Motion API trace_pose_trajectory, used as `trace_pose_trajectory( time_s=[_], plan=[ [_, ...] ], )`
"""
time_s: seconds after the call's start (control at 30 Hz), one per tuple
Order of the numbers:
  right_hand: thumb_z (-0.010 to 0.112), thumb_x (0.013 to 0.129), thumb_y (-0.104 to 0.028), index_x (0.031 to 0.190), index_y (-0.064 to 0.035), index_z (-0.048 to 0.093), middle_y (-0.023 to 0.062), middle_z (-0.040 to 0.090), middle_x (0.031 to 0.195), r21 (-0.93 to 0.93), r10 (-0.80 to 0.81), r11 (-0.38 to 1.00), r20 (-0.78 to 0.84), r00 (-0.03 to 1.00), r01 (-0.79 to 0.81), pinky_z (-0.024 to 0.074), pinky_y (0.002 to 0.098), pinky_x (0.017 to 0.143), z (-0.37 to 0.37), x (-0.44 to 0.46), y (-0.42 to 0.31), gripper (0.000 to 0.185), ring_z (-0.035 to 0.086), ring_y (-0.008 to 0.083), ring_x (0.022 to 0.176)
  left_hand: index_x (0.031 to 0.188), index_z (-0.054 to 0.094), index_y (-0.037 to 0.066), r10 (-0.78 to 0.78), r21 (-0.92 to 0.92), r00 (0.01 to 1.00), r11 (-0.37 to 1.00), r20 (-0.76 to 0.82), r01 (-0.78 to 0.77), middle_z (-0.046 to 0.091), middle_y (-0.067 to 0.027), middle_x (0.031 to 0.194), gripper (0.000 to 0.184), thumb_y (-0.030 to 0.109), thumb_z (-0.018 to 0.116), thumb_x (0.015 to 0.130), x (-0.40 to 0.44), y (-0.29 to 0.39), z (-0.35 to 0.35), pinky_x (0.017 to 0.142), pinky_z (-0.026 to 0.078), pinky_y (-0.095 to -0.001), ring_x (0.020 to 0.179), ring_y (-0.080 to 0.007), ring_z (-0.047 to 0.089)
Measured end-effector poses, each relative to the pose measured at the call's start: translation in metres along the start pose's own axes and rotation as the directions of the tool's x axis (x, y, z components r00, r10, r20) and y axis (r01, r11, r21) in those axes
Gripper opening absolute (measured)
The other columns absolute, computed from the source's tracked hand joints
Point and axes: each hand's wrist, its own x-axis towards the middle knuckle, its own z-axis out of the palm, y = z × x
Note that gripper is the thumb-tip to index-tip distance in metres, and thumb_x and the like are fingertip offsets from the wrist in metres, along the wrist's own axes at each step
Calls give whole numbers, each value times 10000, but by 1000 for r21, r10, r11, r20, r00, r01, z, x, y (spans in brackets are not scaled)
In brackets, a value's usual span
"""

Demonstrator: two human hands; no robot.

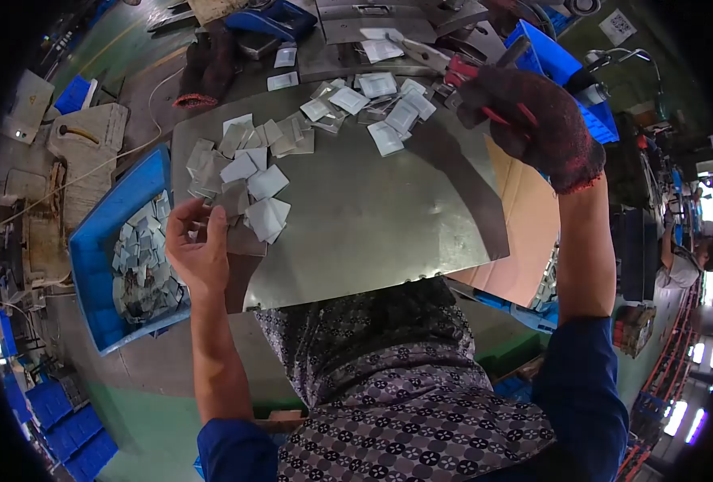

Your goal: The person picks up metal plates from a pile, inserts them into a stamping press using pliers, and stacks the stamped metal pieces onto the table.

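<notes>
My left hand (pixel 200 245) is bare, its fingers curled at the left edge of the metal sheet (pixel 364 217), beside a loose pile of small flat metal pieces (pixel 236 169). What it pinches, if anything, I cannot make out. My right hand (pixel 533 120), in a dark glove with a red cuff, is closed around red-handled pliers (pixel 461 71). The pliers' jaws point left, near a small plate at the metal press block. More small metal plates (pixel 350 100) lie scattered along the sheet's far edge, some overlapping.
At the left stands a blue bin (pixel 103 241) of metal pieces. A dark glove (pixel 205 68) lies at the back left. Cardboard (pixel 525 217) lies right of the sheet, and a blue crate (pixel 545 56) stands behind my right hand. A person (pixel 678 265) is far right.
</notes>
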Motion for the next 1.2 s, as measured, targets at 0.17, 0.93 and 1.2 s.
trace_pose_trajectory(
  time_s=[0.17,0.93,1.2],
  plan=[
    [508,905,-98,862,-101,660,-34,612,745,148,627,774,-43,778,-615,400,222,527,-1,25,-11,158,534,96,622,1030,602,8,19,-45,1000,999,15,-18,625,-32,860,257,97,720,820,1,-8,-1,621,444,-204,706,-66,526],
    [591,908,-215,1007,-21,652,37,641,787,-311,535,804,8,845,-507,451,218,578,4,49,-8,226,577,82,694,1014,608,4,-20,-78,1000,997,18,21,612,-21,869,226,113,699,837,3,-6,-3,657,435,-214,735,-61,517],
    [585,840,-98,1214,-111,625,132,669,1054,-373,37,928,87,996,-2,510,345,852,32,-60,-9,376,656,286,902,1032,627,37,354,323,840,805,411,-497,643,-134,1055,357,177,745,727,40,44,29,912,423,-412,1003,-344,578]
  ],
)
